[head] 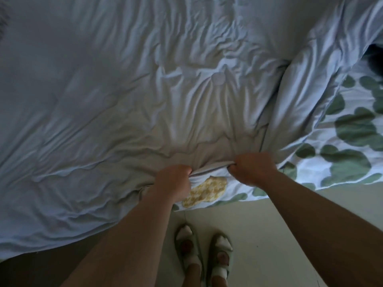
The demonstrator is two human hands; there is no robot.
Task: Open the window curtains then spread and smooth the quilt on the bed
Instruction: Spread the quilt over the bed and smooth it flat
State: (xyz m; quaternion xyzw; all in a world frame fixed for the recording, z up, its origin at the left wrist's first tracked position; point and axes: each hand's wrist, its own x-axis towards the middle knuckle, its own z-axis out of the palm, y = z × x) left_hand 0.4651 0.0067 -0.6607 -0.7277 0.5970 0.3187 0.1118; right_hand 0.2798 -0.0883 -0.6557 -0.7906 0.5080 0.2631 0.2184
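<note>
A pale blue-grey quilt point(128, 96) lies wrinkled across most of the bed, with a deep fold running up its right side. My left hand point(175, 180) grips the quilt's near edge, fingers curled into the cloth. My right hand point(253, 167) grips the same edge a short way to the right. Between and below the two hands the edge is lifted, and a white sheet with green leaf shapes and a yellow patch point(207, 191) shows underneath. No window or curtains are in view.
The leaf-print bed sheet point(352, 141) lies uncovered at the right. Below the bed's edge is a pale floor point(269, 235), where my two feet in light sandals point(204, 255) stand close to the bed. A dark object point(375, 61) sits at the far right.
</note>
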